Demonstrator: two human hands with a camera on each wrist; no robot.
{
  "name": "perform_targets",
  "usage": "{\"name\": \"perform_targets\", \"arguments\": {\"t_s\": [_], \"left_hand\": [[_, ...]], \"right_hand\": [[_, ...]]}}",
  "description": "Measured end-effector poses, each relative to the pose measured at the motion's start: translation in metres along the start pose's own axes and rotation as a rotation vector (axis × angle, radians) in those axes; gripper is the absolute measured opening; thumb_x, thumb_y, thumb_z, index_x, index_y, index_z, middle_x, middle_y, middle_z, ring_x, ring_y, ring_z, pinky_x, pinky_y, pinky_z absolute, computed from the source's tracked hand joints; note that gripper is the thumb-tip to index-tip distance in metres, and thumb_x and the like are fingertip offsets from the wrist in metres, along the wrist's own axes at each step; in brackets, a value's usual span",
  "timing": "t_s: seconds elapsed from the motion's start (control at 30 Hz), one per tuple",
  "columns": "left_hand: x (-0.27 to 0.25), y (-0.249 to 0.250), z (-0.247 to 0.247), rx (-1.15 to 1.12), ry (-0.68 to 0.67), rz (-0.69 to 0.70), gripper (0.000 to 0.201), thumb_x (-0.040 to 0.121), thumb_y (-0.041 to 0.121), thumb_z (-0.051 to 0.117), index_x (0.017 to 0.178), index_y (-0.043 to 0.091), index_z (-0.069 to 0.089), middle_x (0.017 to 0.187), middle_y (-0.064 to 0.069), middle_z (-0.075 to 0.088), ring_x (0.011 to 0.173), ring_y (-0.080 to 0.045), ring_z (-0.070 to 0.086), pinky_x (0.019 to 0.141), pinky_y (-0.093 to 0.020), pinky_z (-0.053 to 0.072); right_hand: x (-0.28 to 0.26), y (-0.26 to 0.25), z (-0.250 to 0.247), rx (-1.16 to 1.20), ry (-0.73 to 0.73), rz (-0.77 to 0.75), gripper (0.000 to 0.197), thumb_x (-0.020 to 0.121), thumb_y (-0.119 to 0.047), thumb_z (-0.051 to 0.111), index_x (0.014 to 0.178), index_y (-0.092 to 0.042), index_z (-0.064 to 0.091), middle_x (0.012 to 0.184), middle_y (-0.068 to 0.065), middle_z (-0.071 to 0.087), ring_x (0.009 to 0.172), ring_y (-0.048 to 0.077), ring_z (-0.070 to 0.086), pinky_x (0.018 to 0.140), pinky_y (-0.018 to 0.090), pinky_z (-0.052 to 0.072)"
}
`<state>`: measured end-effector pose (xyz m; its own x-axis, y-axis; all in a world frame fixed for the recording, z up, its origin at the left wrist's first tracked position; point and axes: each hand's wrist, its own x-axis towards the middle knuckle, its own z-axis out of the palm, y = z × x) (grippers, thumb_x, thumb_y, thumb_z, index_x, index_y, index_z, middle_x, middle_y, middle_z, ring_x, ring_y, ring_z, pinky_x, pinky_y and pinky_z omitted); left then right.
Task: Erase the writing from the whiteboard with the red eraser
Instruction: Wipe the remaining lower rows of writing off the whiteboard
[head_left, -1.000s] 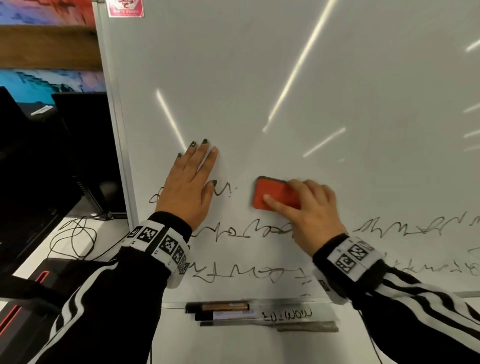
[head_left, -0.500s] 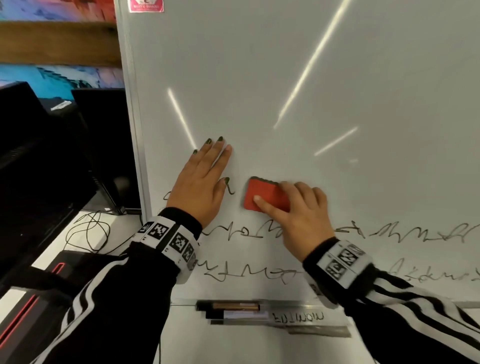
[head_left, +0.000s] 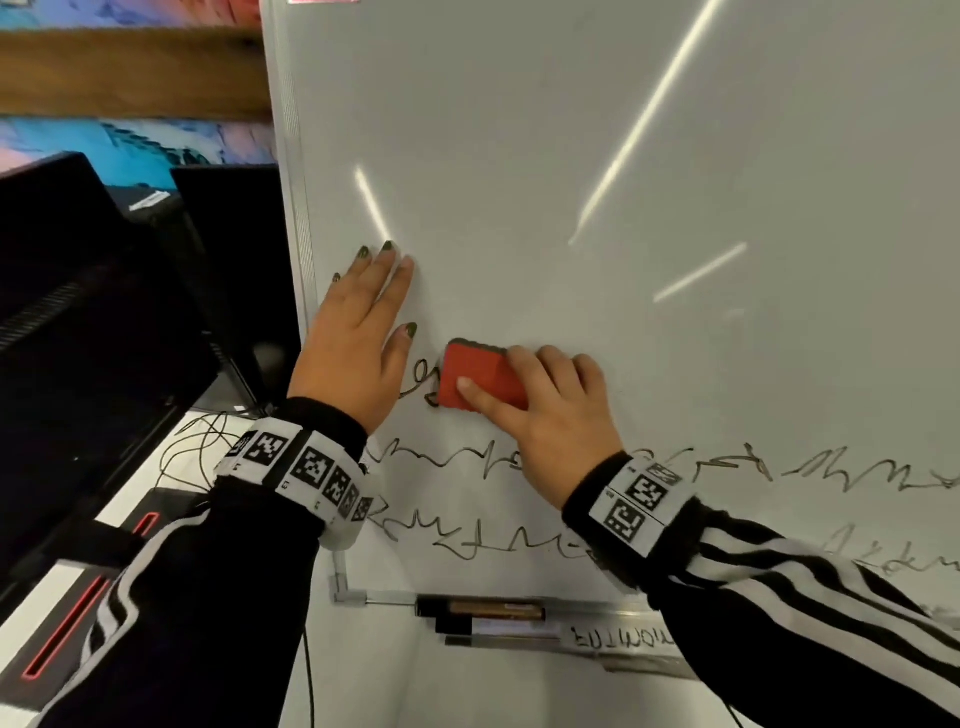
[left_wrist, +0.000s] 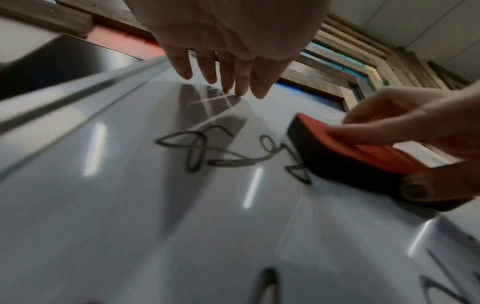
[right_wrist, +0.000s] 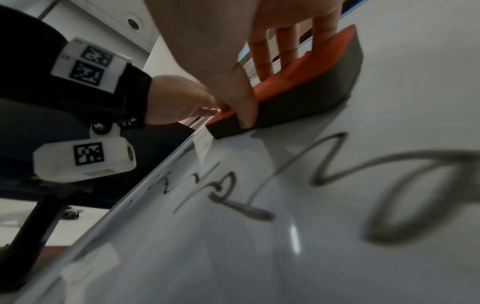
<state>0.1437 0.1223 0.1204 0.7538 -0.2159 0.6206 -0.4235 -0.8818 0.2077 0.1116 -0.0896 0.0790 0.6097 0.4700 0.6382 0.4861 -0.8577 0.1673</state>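
Eraser (head_left: 480, 375): a red block with a dark felt pad underneath, the pad flat against the whiteboard (head_left: 571, 156), a little left of centre in the head view. Its red back is ridged, as the left wrist view shows (left_wrist: 363, 152). Its long axis runs roughly left to right across the board, tilted slightly down toward the right, with its free short end pointing left at the last bit of the top scribble (head_left: 422, 382).

Going left to right: black monitors (head_left: 104, 312) fill the left of the frame beside the board's metal edge. The left hand (head_left: 353, 338) lies flat on the board with fingers straight and close together, pointing up, just left of the eraser and apart from it. The right hand (head_left: 550, 410) grips the eraser, thumb on its lower long side and fingers curled over its back. Below run two more rows of black writing (head_left: 441, 460); markers (head_left: 493, 616) lie on the tray at the bottom.
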Motion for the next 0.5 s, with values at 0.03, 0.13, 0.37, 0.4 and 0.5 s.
{"name": "perform_targets", "arguments": {"t_s": [0.03, 0.13, 0.37, 0.4, 0.5], "left_hand": [[-0.001, -0.003, -0.001, 0.005, 0.001, -0.002, 0.055, 0.092, 0.024, 0.035, 0.145, 0.012, 0.028, 0.151, -0.007, 0.026, 0.141, -0.018, 0.016, 0.115, -0.041, 0.016], [-0.004, -0.01, -0.004, 0.003, -0.009, 0.004, 0.054, 0.093, 0.021, 0.038, 0.145, 0.014, 0.029, 0.152, -0.003, 0.025, 0.141, -0.016, 0.017, 0.115, -0.04, 0.018], [-0.005, -0.017, -0.013, -0.077, -0.068, 0.025, 0.049, 0.097, 0.03, 0.025, 0.145, 0.017, 0.028, 0.149, 0.012, 0.014, 0.139, -0.001, 0.01, 0.114, -0.016, 0.002], [-0.004, -0.018, -0.014, -0.066, -0.078, 0.031, 0.048, 0.098, 0.028, 0.026, 0.145, 0.017, 0.027, 0.149, 0.012, 0.014, 0.139, 0.0, 0.009, 0.114, -0.015, 0.002], [-0.003, -0.019, -0.016, -0.06, -0.101, 0.034, 0.048, 0.098, 0.024, 0.029, 0.145, 0.017, 0.026, 0.148, 0.013, 0.014, 0.139, 0.001, 0.009, 0.114, -0.015, 0.003]], "right_hand": [[-0.005, 0.005, -0.001, -0.019, 0.002, -0.016, 0.053, 0.078, -0.012, 0.04, 0.125, -0.03, 0.058, 0.12, 0.016, 0.049, 0.105, 0.033, 0.041, 0.088, 0.049, 0.027], [-0.03, 0.026, -0.008, -0.072, 0.022, -0.01, 0.061, 0.069, -0.003, 0.063, 0.124, -0.03, 0.06, 0.119, 0.018, 0.054, 0.106, 0.034, 0.041, 0.088, 0.049, 0.027], [-0.001, 0.009, -0.003, -0.059, -0.015, -0.076, 0.057, 0.071, -0.012, 0.055, 0.125, -0.029, 0.059, 0.12, 0.016, 0.047, 0.103, 0.033, 0.04, 0.086, 0.05, 0.028], [0.008, -0.001, 0.0, -0.042, -0.031, -0.092, 0.056, 0.071, -0.014, 0.054, 0.126, -0.029, 0.058, 0.119, 0.017, 0.05, 0.103, 0.033, 0.039, 0.086, 0.051, 0.029], [0.021, -0.023, 0.005, -0.007, -0.075, -0.116, 0.055, 0.075, -0.017, 0.047, 0.127, -0.027, 0.057, 0.119, 0.018, 0.054, 0.105, 0.034, 0.039, 0.087, 0.053, 0.034]]}}
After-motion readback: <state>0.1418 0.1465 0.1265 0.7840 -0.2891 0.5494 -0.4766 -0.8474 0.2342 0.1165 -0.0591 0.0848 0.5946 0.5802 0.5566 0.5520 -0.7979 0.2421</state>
